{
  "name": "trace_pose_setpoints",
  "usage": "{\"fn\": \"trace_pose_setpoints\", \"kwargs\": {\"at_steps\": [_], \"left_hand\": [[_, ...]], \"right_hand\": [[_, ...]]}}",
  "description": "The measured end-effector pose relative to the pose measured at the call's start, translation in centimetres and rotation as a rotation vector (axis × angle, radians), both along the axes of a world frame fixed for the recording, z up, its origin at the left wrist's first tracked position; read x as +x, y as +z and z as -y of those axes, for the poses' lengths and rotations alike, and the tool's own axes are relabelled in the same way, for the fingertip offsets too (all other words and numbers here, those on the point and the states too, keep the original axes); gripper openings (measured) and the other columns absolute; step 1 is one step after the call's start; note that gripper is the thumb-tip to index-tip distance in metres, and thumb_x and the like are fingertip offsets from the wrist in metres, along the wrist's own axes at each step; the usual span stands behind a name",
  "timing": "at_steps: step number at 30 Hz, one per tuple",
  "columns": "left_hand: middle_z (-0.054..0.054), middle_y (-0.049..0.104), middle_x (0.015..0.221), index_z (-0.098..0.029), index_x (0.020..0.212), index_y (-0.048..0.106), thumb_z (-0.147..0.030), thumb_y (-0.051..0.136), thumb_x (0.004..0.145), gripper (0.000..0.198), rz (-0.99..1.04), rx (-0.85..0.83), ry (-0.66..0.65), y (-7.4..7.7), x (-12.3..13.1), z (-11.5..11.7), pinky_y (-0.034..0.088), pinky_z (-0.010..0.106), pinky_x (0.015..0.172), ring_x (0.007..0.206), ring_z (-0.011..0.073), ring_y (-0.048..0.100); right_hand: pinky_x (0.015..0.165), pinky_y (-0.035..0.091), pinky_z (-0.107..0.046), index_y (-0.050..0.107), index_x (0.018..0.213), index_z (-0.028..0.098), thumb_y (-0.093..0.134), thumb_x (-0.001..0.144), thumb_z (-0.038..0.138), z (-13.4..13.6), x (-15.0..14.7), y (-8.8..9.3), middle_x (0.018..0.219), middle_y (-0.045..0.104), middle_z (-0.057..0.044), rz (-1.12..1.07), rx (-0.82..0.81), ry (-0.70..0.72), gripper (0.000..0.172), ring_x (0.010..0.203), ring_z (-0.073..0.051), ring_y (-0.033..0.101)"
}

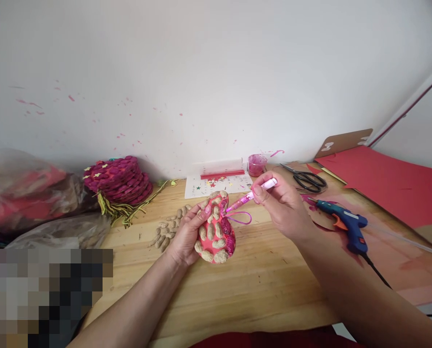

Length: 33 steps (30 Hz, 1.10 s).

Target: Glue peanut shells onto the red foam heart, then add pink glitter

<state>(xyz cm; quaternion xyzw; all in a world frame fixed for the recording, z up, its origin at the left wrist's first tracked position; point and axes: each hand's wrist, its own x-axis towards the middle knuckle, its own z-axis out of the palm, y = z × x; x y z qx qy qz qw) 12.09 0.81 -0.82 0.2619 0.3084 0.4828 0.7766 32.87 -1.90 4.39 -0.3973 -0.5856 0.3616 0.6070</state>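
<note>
My left hand [188, 234] holds a red gourd-shaped piece [210, 237] covered with peanuts, its thumb lying on the front. Several peanuts along the piece's right side are magenta; the others are plain tan. A pink cord loop sticks out to the right of it. Between the thumb and fingers of my right hand [279, 205] is a brush [246, 198] with a pale, pink-stained handle. The brush's tip touches the upper right edge of the piece, near its narrow waist.
Loose peanuts [163, 233] lie left of my left hand. Behind are stacked magenta pieces [117, 181], a star-strewn sheet [194, 187] and a cup of magenta paint [257, 166]. At right: scissors [308, 181], a blue glue gun [350, 222] and red sheets [393, 179].
</note>
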Motion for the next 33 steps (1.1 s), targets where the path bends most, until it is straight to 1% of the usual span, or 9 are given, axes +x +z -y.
{"fn": "trace_pose_setpoints", "kwargs": {"at_steps": [4, 7, 10, 14, 17, 21, 25, 29, 33], "left_hand": [[0.002, 0.076, 0.074, -0.014, 0.105, 0.071, -0.017, 0.087, 0.072, 0.037, -0.007, -0.008, -0.024, -0.03, -0.05, 0.06, 0.059, 0.02, 0.056, 0.054, 0.0114, 0.067], [0.001, 0.075, 0.071, -0.014, 0.105, 0.071, -0.017, 0.087, 0.072, 0.037, -0.002, -0.008, -0.046, 0.06, -0.12, 0.16, 0.06, 0.02, 0.057, 0.051, 0.0107, 0.066], [0.0, 0.073, 0.068, -0.014, 0.098, 0.072, -0.017, 0.086, 0.073, 0.029, 0.013, -0.019, -0.056, 0.27, -0.13, 0.21, 0.06, 0.021, 0.057, 0.049, 0.0104, 0.065], [-0.001, 0.072, 0.066, -0.014, 0.091, 0.07, -0.015, 0.082, 0.077, 0.018, 0.011, -0.044, -0.054, 0.48, -0.12, 0.25, 0.06, 0.021, 0.058, 0.048, 0.0102, 0.065], [0.0, 0.072, 0.066, -0.014, 0.089, 0.069, -0.015, 0.081, 0.078, 0.016, 0.009, -0.059, -0.061, 0.56, -0.13, 0.31, 0.06, 0.02, 0.056, 0.05, 0.0106, 0.066], [0.001, 0.071, 0.066, -0.013, 0.085, 0.069, -0.015, 0.082, 0.077, 0.016, 0.026, -0.048, -0.079, 0.58, -0.12, 0.36, 0.06, 0.02, 0.056, 0.05, 0.0108, 0.066], [0.001, 0.072, 0.068, -0.014, 0.087, 0.069, -0.016, 0.082, 0.078, 0.016, 0.022, -0.039, -0.095, 0.34, -0.14, 0.36, 0.06, 0.02, 0.057, 0.051, 0.0113, 0.066], [0.0, 0.071, 0.067, -0.015, 0.094, 0.071, -0.018, 0.082, 0.079, 0.019, 0.021, -0.014, -0.105, 0.11, -0.22, 0.36, 0.06, 0.021, 0.058, 0.051, 0.0111, 0.066], [0.0, 0.072, 0.07, -0.015, 0.095, 0.071, -0.016, 0.081, 0.079, 0.019, 0.012, -0.039, -0.09, 0.31, -0.18, 0.32, 0.06, 0.021, 0.059, 0.051, 0.0106, 0.066]], "right_hand": [[0.063, 0.037, -0.03, 0.06, 0.088, 0.022, 0.071, 0.091, 0.047, -0.14, -0.02, -0.04, 0.073, 0.053, 0.004, 0.009, 0.002, 0.014, 0.027, 0.067, -0.013, 0.046], [0.061, 0.037, -0.029, 0.06, 0.086, 0.022, 0.072, 0.09, 0.047, -0.46, 0.04, -0.14, 0.071, 0.053, 0.004, -0.022, 0.023, -0.016, 0.028, 0.066, -0.012, 0.046], [0.06, 0.037, -0.029, 0.061, 0.086, 0.023, 0.073, 0.09, 0.045, -0.66, 0.14, -0.3, 0.071, 0.054, 0.004, -0.065, 0.062, -0.048, 0.026, 0.065, -0.013, 0.046], [0.062, 0.038, -0.03, 0.062, 0.086, 0.024, 0.072, 0.092, 0.043, -0.57, 0.09, -0.39, 0.071, 0.055, 0.004, -0.057, 0.072, 0.003, 0.022, 0.065, -0.013, 0.046], [0.062, 0.038, -0.03, 0.062, 0.086, 0.024, 0.072, 0.092, 0.044, -0.56, 0.02, -0.4, 0.072, 0.056, 0.003, -0.041, 0.076, -0.013, 0.023, 0.066, -0.013, 0.048], [0.063, 0.037, -0.031, 0.062, 0.087, 0.025, 0.073, 0.09, 0.044, -0.62, 0.09, -0.43, 0.072, 0.056, 0.003, -0.088, 0.104, -0.061, 0.023, 0.067, -0.015, 0.048], [0.061, 0.039, -0.031, 0.061, 0.086, 0.025, 0.072, 0.091, 0.045, -0.45, 0.04, -0.33, 0.072, 0.055, 0.003, -0.019, 0.08, -0.022, 0.023, 0.065, -0.015, 0.047], [0.061, 0.039, -0.031, 0.061, 0.087, 0.025, 0.074, 0.089, 0.047, -0.4, -0.01, -0.23, 0.072, 0.056, 0.002, -0.053, 0.092, -0.089, 0.026, 0.066, -0.015, 0.048], [0.061, 0.038, -0.031, 0.061, 0.087, 0.025, 0.072, 0.092, 0.043, -0.2, -0.19, -0.16, 0.073, 0.055, 0.002, -0.025, 0.112, -0.03, 0.021, 0.065, -0.014, 0.046]]}}
